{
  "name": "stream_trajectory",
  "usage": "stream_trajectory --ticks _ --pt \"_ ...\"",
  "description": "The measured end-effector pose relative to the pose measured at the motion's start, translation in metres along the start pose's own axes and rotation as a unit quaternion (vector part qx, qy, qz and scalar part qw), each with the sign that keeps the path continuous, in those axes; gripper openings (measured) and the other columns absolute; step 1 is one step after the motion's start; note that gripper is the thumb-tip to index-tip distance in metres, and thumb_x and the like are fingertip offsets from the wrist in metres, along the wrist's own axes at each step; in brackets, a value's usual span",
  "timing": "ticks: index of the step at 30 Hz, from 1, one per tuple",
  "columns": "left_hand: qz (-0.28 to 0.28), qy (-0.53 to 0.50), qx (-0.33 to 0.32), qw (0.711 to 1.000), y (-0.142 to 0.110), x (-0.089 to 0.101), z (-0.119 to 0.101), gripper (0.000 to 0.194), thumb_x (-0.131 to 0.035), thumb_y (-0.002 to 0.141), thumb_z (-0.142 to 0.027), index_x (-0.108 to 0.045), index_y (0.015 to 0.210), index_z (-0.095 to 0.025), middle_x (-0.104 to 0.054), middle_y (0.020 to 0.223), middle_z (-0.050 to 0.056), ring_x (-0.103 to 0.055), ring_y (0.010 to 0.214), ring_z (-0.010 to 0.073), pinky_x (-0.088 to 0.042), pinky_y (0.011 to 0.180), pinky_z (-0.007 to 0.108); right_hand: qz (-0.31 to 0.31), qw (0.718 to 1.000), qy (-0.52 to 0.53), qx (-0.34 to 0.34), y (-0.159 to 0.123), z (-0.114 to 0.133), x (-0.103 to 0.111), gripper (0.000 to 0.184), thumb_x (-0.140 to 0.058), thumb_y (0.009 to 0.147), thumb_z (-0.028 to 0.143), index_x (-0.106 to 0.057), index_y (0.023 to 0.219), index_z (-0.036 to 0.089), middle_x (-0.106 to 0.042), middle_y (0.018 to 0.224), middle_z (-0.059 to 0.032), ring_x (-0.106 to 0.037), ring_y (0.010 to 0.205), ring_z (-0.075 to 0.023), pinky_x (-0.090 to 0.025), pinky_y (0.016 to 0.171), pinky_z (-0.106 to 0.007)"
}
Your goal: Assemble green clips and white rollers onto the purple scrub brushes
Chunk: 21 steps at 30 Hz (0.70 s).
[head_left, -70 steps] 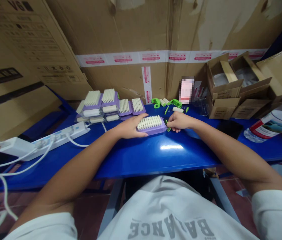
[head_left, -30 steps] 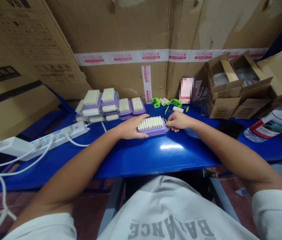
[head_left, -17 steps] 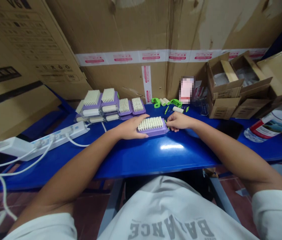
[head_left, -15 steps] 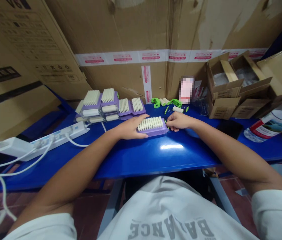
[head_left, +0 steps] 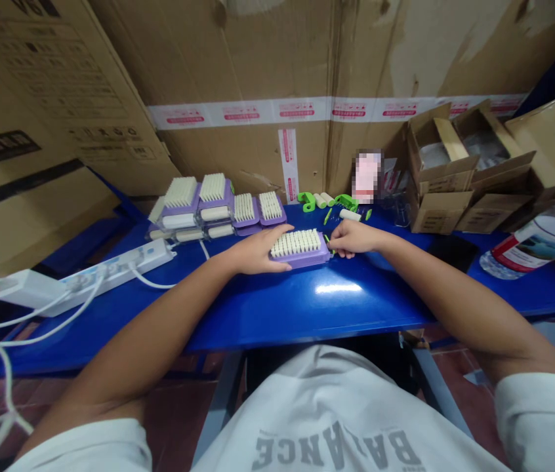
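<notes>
A purple brush head (head_left: 302,246) with rows of cream bristles lies bristles up on the blue table. My left hand (head_left: 260,252) grips its left end, thumb on the near side and fingers on the far side. At its right end, my right hand (head_left: 351,238) pinches close against a small green-and-dark part (head_left: 327,241); the fingers partly hide what they hold. Just beyond my right hand lie a cream roller (head_left: 350,215) and small green pieces. Green brackets (head_left: 306,201) sit further back beside more rollers (head_left: 324,200).
Several similar purple brush heads (head_left: 213,190) with rollers are stacked at the back left. A white power strip (head_left: 110,275) with cables lies left on the blue table (head_left: 258,314). Open cardboard boxes (head_left: 442,210) and a plastic bottle (head_left: 528,246) stand right. Large cardboard (head_left: 238,65) forms the back.
My right hand's fingers have shifted very slightly at the brush head's right end. My left hand and the brush head stay in place.
</notes>
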<state>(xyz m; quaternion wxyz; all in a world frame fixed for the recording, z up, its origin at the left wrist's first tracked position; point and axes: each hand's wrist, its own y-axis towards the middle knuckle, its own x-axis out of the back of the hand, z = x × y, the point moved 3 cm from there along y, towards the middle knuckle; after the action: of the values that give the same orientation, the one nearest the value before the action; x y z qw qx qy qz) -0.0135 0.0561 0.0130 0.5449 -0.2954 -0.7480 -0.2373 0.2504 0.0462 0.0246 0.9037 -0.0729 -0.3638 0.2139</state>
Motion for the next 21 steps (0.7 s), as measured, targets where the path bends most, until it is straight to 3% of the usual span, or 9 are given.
stream_trajectory --ticks 7,21 --pt "-0.011 -0.001 0.016 1.000 -0.0010 -0.0005 -0.0019 0.109 -0.075 0.079 -0.066 -0.033 0.166 -0.017 -0.043 0.171 0.018 -0.048 0.154 0.0385 -0.039 0.128 0.047 -0.002 0.999 0.000 0.045 0.0072 -0.0058 0.0009 0.033 -0.070 0.086 0.006 -0.062 0.057 0.017 -0.065 0.050 0.0020 -0.058 0.042 -0.0087 -0.044 0.044 -0.018" --pt "-0.017 -0.004 0.037 0.999 -0.0004 0.0002 -0.0049 0.110 -0.076 0.078 -0.067 -0.032 0.167 -0.018 -0.042 0.173 0.018 -0.048 0.155 0.0389 -0.039 0.128 0.048 0.021 0.999 0.005 0.047 0.0086 -0.0095 0.0023 0.031 -0.069 0.092 0.012 -0.062 0.062 0.017 -0.067 0.055 0.0011 -0.058 0.044 -0.0090 -0.045 0.047 -0.020"
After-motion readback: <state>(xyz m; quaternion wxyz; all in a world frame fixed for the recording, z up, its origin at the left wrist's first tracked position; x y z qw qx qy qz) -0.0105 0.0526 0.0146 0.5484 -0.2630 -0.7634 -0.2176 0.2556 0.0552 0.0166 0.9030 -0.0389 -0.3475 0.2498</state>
